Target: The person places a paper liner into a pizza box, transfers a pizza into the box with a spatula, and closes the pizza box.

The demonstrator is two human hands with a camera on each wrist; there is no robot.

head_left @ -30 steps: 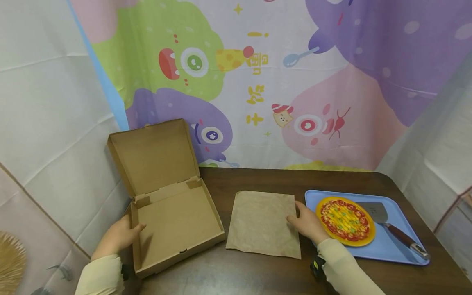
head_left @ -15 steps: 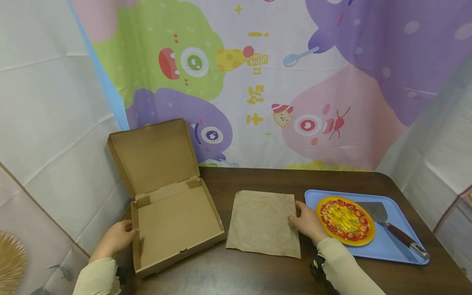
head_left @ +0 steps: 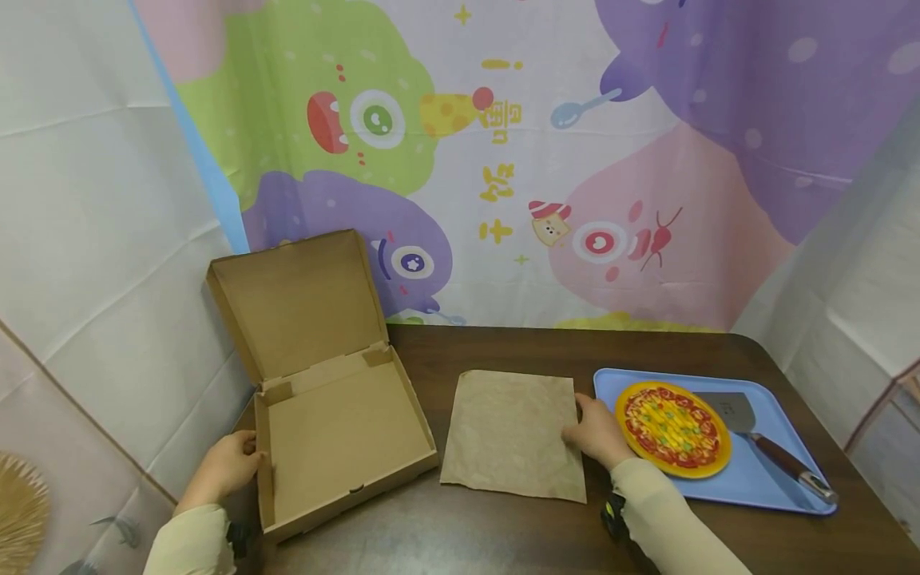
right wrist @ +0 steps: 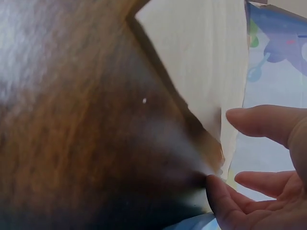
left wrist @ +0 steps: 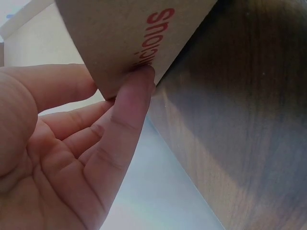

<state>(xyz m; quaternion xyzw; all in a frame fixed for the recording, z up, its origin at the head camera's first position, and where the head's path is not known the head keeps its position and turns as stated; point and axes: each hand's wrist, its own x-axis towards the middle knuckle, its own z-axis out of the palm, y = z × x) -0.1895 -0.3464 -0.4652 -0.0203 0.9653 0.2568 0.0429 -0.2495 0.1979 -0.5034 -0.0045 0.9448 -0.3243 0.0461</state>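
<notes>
An open cardboard pizza box stands at the left of the table, its lid raised against the backdrop. My left hand is at its left wall. In the left wrist view, my thumb and fingertips pinch that wall, a finger on the outside below red lettering. In the middle lies a flat, square piece of brown kraft paper. My right hand is at its right edge, thumb over the paper. In the right wrist view, the thumb and fingers stand apart around the paper's edge.
At the right, a blue tray carries a toy-like pizza and a spatula with a brown handle. The pizza overhangs none of the tray's far rim. A cartoon cloth hangs behind the dark wooden table.
My left hand's thumb has drawn back left from inside the box to its left wall. The right hand stays almost where it was, and the paper and tray look unmoved.
</notes>
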